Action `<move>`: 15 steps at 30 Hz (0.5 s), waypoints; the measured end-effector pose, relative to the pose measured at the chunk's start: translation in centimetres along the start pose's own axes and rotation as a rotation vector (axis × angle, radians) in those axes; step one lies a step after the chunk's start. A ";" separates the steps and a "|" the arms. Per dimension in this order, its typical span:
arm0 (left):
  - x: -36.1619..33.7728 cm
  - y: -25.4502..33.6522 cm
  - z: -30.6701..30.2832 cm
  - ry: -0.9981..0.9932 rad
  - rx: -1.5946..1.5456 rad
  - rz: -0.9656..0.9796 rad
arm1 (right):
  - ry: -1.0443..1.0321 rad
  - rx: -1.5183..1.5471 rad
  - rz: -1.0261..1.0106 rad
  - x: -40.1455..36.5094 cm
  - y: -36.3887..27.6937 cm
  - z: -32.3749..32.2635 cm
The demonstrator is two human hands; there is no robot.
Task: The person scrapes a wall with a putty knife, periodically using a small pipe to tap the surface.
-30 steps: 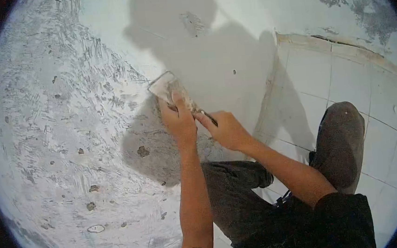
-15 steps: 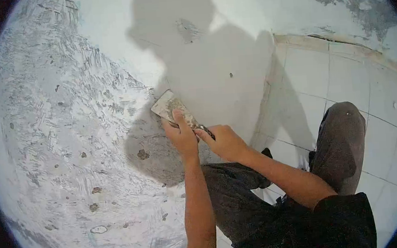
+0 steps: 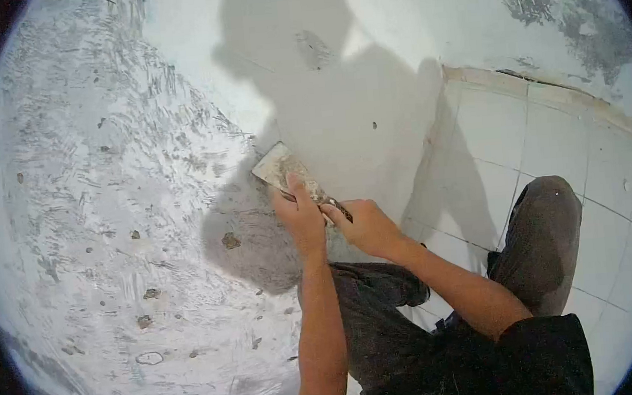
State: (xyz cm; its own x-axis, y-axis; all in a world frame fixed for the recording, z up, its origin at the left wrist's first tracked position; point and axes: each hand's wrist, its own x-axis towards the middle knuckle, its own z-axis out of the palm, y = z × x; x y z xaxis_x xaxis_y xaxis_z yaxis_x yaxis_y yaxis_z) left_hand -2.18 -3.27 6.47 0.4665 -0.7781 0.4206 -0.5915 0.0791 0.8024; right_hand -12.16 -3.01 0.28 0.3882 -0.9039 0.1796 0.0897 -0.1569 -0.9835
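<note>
A scraper [image 3: 278, 165] with a broad, pale, plaster-smeared blade lies against the wall [image 3: 324, 115]. Its blade edge meets the border between the smooth white coating and the rough, scraped grey patch [image 3: 152, 188]. My left hand [image 3: 301, 219] is closed around the lower blade, thumb on its face. Just to the right, my right hand [image 3: 366, 227] grips the dark handle [image 3: 341, 209]. The fingers under the tool are partly hidden.
White floor tiles [image 3: 492, 128] meet the wall along a rough edge [image 3: 429, 125] at right. My bent knee [image 3: 551, 209] rises above the tiles. My shadow falls over the work area. Several small pits, one a brown hole [image 3: 230, 240], mark the scraped patch.
The scraper and both hands sit slightly farther right in view, with the grip unchanged. The view itself has shifted a little, so any slide along the wall is small.
</note>
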 end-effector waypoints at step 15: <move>1.9 2.3 1.2 0.024 -0.002 -0.040 | 0.016 -0.088 -0.039 2.3 -1.9 -2.0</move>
State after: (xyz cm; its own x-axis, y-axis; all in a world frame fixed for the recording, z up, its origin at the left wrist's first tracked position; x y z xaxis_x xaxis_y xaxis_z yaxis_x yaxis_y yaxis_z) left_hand -3.42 -5.37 8.58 0.5058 -0.7653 0.3982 -0.5709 0.0492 0.8196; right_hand -13.25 -5.56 2.57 0.3715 -0.9025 0.2177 0.0232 -0.2254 -0.9740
